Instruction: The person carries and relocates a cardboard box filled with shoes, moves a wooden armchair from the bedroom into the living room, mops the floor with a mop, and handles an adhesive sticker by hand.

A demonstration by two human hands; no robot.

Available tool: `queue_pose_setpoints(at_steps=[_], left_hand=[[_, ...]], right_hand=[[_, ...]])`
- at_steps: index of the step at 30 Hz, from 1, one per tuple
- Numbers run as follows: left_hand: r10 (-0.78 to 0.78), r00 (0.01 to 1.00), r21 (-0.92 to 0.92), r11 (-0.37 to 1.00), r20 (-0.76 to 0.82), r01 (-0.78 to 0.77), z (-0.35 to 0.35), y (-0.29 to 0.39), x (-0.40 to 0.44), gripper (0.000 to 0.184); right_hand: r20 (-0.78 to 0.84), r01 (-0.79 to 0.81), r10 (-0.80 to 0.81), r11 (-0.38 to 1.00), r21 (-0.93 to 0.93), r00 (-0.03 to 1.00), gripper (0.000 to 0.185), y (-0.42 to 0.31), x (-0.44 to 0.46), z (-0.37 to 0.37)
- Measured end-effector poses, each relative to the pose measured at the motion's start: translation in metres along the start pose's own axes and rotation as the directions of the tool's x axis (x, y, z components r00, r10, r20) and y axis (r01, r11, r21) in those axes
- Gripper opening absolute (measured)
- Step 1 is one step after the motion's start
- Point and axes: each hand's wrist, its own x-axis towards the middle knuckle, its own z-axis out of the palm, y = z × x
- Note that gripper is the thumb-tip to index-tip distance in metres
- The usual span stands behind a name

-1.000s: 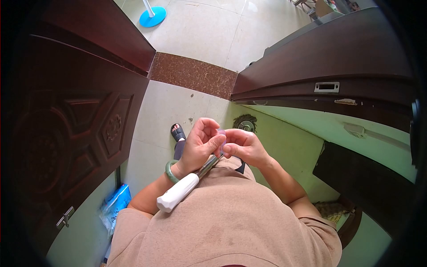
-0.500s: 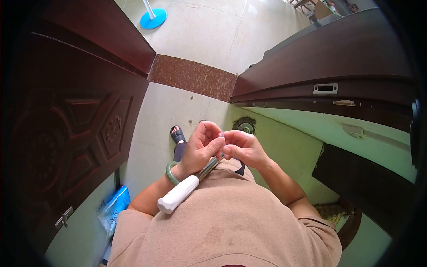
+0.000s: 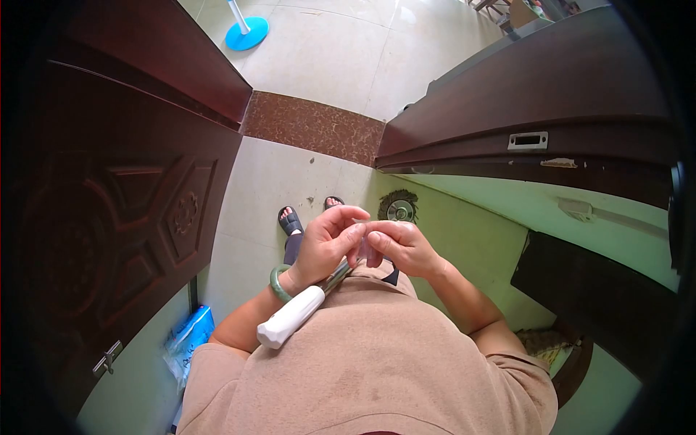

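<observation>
In front of my waist, my left hand (image 3: pixel 330 243) and my right hand (image 3: pixel 402 246) meet, fingers curled and thumbs pressed in. Between their fingertips is a small, thin, see-through piece (image 3: pixel 364 246), perhaps plastic film; its kind is unclear. A mop handle with a white grip (image 3: pixel 290 317) and metal pole leans against my shirt, beside my left wrist and not gripped by fingers. Its pole disappears beneath my hands. Beyond them, the round mop head (image 3: pixel 400 209) with grey fringe lies on the floor. A green bangle (image 3: pixel 278 283) circles my left wrist.
A carved dark wooden door (image 3: pixel 145 196) stands at left, a door frame with a metal strike plate (image 3: pixel 528 141) at right. A brown stone threshold (image 3: pixel 312 127) crosses the floor ahead. Farther off is a blue round base (image 3: pixel 247 34). A blue package (image 3: pixel 192 330) sits lower left.
My fingers have shifted around the see-through piece, and more of it shows below the fingertips. My right foot has come into clearer view. The mop handle stays against my body.
</observation>
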Motion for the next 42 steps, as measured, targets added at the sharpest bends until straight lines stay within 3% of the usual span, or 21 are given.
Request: queue_pose_setpoints(at_steps=[2, 9, 19, 30, 42], left_hand=[[-0.105, 0.992, 0.008, 0.994, -0.072, 0.105, 0.000, 0.001, 0.000, 0.013], [-0.190, 0.976, -0.081, 0.980, -0.102, 0.183, 0.000, 0.000, 0.000, 0.011], [-0.186, 0.975, -0.116, 0.978, -0.121, 0.172, -0.003, -0.001, 0.001, 0.010], [-0.191, 0.968, -0.053, 0.981, -0.160, 0.185, -0.004, -0.003, 0.003, 0.009], [-0.188, 0.967, -0.021, 0.982, -0.172, 0.187, -0.004, -0.004, 0.006, 0.008]], right_hand=[[0.001, -0.066, 0.067, 0.995, 0.073, 0.998, 0.030, -0.004, -0.002, 0.000], [0.022, -0.219, 0.220, 0.951, 0.217, 0.975, 0.034, -0.008, -0.001, -0.002], [0.002, -0.208, 0.213, 0.952, 0.226, 0.977, 0.031, -0.005, 0.003, 0.001], [0.104, -0.270, 0.250, 0.858, 0.437, 0.963, 0.036, 0.004, -0.004, 0.004], [0.112, -0.254, 0.229, 0.838, 0.483, 0.967, 0.037, 0.013, -0.004, 0.001]])
